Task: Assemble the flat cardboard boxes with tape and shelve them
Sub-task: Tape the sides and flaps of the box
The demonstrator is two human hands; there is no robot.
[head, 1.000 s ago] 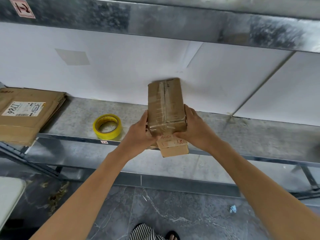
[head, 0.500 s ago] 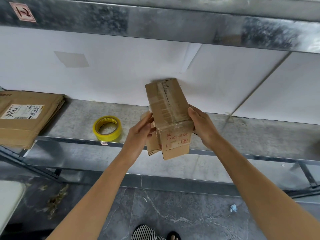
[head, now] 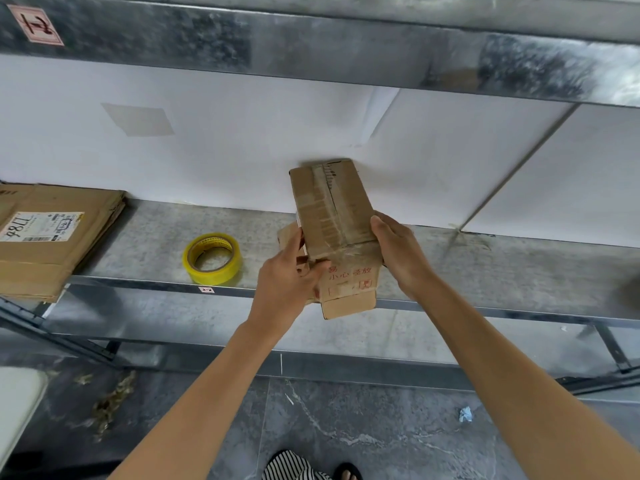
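Item: small cardboard box, held two-handed at its near end.

- Left hand (head: 287, 278): fingers curled round the near left corner of the box (head: 332, 206), thumb across the front face by the red printing.
- Right hand (head: 398, 252): clasps the right wall, thumb on the upper edge. The fingers are hidden under the box.
- Box: the long axis runs straight away from both hands, up and back toward the white back panel (head: 242, 150). The taped seam is uppermost. The far end is at or near the panel, and contact cannot be told.
- Near end: untaped, with one flap (head: 348, 303) hanging open past the front edge of the shelf (head: 485, 271).
- Hands: about level with each other on the two sides. Neither is clearly nearer the open end.
- Judgement: closing the near flaps comes next, and it needs that end turned up toward the person.
- Tape roll (head: 212, 258): yellow, lying flat on the shelf to the left, nearer the left hand.
- Flat cardboard stack (head: 52, 237): far left on the same shelf, well apart from the box.
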